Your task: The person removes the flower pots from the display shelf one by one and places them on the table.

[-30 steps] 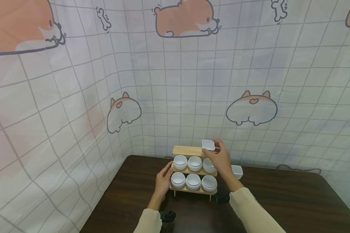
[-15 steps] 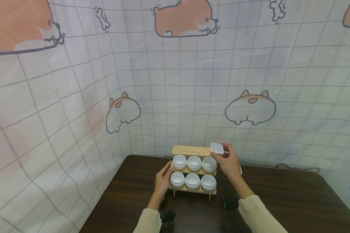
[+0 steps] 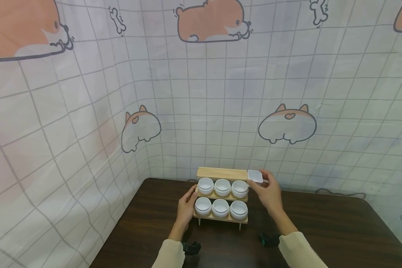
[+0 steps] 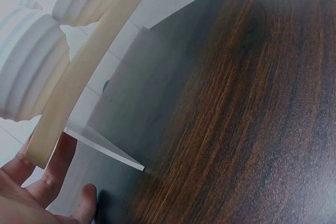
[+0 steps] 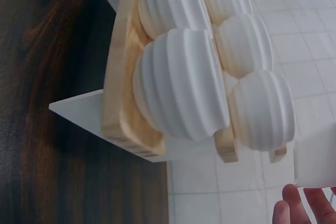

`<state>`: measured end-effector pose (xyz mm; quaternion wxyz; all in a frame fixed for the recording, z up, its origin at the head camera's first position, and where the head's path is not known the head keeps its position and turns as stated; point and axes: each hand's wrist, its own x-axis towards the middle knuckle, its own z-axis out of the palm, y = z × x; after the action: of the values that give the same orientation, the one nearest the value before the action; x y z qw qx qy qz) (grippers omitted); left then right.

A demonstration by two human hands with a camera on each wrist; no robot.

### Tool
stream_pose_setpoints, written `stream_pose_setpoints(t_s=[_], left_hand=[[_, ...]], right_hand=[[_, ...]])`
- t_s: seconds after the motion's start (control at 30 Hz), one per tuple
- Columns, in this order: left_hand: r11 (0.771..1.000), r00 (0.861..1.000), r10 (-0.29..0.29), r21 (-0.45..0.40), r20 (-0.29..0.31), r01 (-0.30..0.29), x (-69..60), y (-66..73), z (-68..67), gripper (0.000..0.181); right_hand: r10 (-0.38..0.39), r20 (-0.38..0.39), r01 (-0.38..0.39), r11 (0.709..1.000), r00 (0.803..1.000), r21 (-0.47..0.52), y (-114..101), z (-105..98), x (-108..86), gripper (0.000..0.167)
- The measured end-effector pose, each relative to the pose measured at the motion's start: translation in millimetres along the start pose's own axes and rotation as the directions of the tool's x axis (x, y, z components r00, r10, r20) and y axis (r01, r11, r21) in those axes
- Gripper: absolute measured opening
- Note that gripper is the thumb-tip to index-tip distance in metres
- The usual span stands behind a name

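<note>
- Square white dish (image 3: 255,176): up at the fingertips of the right hand (image 3: 270,193), face up in the head view, off that hand's thumb side.
- Right hand: thumb and fingers pinch the dish by its edges. Right wrist view cuts the dish off at the frame edge.
- Dish sits just past the end of the rack's top tier; can't tell if the two touch.
- Wooden rack (image 3: 222,173): three stepped tiers, between the two hands. Left of the right hand, right of the left hand.
- Left hand (image 3: 185,208): grips the rack's left end; left wrist view has fingers on both sides of one tier's end.
- White cups (image 3: 222,188): six, ribbed sides, upright, three on the middle tier, three on the bottom one. Right end of the middle row is nearest the right hand; left ends of both rows are close by the left hand.
- White support panel (image 4: 105,148): under the tier, just beside the left hand's fingers.
- Dark wood-grain table (image 3: 328,227): below both hands.
- Black devices: one at the left wrist (image 3: 191,248), one at the right (image 3: 269,239).
- Cream sleeves (image 3: 299,249): on both forearms, behind the hands.
- Grid-pattern cloth (image 3: 207,82) with cartoon dogs: beyond both hands.
</note>
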<state>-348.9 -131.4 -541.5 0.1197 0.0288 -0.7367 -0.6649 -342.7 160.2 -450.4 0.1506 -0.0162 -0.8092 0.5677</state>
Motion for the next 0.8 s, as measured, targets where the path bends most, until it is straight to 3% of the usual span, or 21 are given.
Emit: stream_pose_setpoints(t_s=[0.37, 0.67, 0.8], left_hand=[[1.0, 1.0, -0.018, 0.012, -0.008, 0.018, -0.5, 1.2, -0.2, 0.04], [1.0, 1.0, -0.004, 0.006, 0.021, 0.004, -17.5, 36.2, -4.2, 0.04], [1.0, 1.0, -0.003, 0.009, 0.008, 0.003, -12.9, 27.4, -2.3, 0.04]], right_hand=[[0.031, -0.017, -0.031, 0.999, 0.999, 0.007, 17.3, -7.0, -3.6, 0.065], [0.054, -0.037, -0.054, 0.998, 0.998, -0.01, 27.9, -14.5, -6.3, 0.064], [0.055, -0.048, -0.056, 0.998, 0.997, -0.029, 32.3, -18.5, -8.1, 0.064]])
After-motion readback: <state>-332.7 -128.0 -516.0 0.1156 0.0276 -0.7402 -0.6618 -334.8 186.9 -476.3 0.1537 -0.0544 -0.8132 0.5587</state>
